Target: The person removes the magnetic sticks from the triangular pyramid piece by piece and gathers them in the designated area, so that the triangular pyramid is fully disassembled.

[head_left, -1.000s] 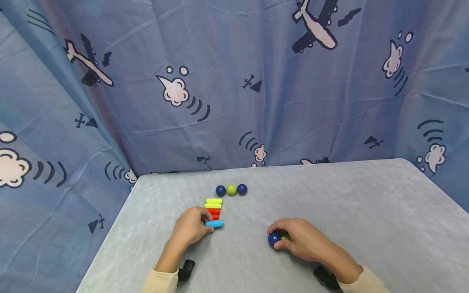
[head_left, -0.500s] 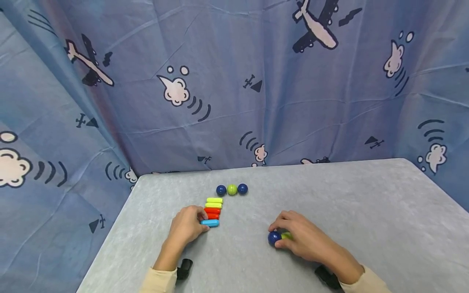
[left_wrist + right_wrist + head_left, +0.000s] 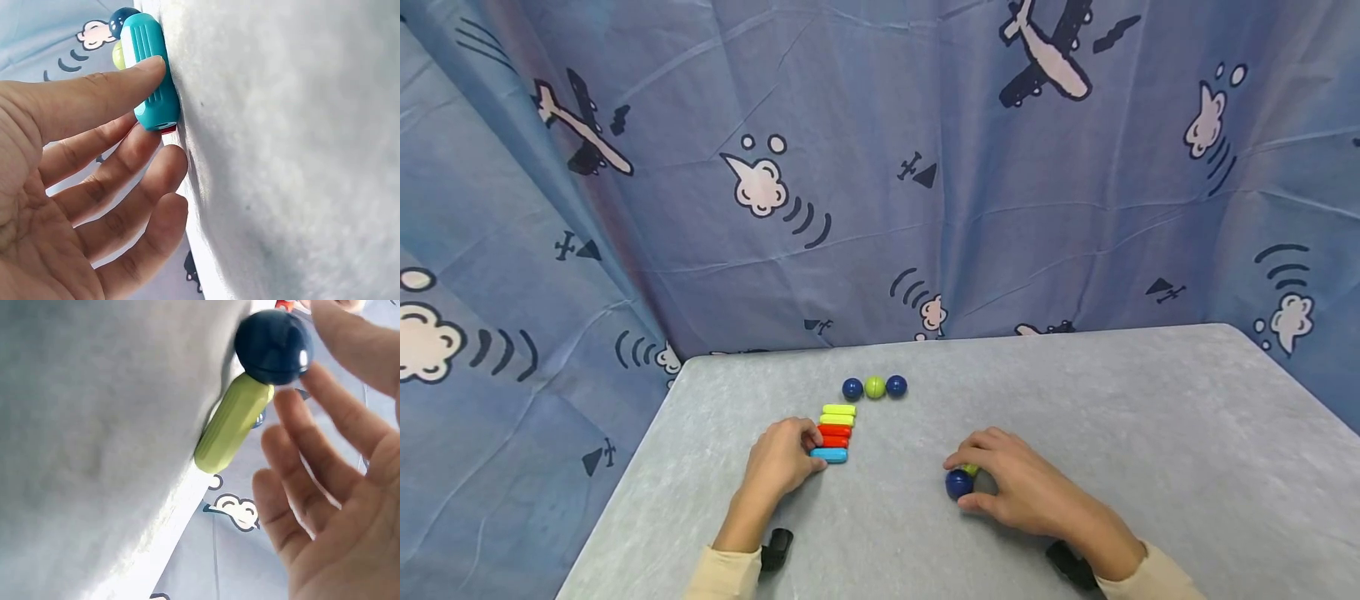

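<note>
My left hand (image 3: 780,458) pinches a light-blue ribbed stick (image 3: 830,456) at its left end, lying just in front of two red sticks (image 3: 835,431). In the left wrist view my thumb lies across the stick (image 3: 147,94), fingertips behind and below it. My right hand (image 3: 1018,483) holds a dark-blue ball (image 3: 958,484) between thumb and index finger. In the right wrist view a yellow-green ribbed stick (image 3: 231,425) meets the ball (image 3: 274,347); its other fingers hang loosely beside it. In the head view most of that stick is hidden behind the hand.
Two yellow-green sticks (image 3: 838,415) lie behind the red ones, forming a column. Farther back, a green ball (image 3: 875,387) sits between two dark-blue balls (image 3: 852,389). A printed blue curtain (image 3: 850,167) hangs behind the grey-white table (image 3: 1112,400).
My left hand has shifted the light-blue stick leftward, beneath the red ones. Near my right hand, the green stick has swung from the ball's right side to behind it.
</note>
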The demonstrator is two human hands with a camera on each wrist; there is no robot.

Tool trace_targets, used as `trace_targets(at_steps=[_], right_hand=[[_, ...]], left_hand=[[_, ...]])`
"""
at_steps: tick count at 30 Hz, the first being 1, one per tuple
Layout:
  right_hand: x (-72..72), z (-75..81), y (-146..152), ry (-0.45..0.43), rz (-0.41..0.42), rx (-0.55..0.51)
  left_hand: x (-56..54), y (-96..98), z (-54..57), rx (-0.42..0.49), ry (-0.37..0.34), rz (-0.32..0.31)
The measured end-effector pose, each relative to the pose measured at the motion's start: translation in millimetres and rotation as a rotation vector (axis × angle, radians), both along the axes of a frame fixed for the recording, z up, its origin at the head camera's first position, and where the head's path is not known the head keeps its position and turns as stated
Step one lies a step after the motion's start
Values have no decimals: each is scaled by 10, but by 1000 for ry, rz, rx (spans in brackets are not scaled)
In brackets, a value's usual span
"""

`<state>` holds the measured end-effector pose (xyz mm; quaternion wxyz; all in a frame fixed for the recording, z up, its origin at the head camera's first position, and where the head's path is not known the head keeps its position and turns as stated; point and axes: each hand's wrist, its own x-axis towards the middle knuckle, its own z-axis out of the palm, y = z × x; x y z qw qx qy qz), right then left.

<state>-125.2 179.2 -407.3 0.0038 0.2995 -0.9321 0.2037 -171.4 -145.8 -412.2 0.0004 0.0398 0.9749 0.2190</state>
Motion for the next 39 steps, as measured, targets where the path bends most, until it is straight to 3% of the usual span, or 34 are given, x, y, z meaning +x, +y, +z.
trace_targets(at_steps=[7,15,18,22,26,30,35,39], right_hand=[[3,-27,-22,64,-1,23],[-27,47,40,-75,67,-1],[-24,56,24,-93,29,16],[-10,29,-35,-65,-88,76],[2,-2,-71,-75,-148,96],[4,-2,-65,-101,-110,72],[4,-1,-59,-91,-29,21],[12,-10,-61,-78,39,-28]], left_hand=[[-5,-4,4,-1,-14,8],[-18,-10,12,6,-23,16],[-15,-20,31,15,-17,7],[17,-6,87,53,13,-21],[87,106,144,103,70,-117],[183,308,167,109,109,-254],[303,584,155,142,34,-404],[384,742,84,97,13,-476]])
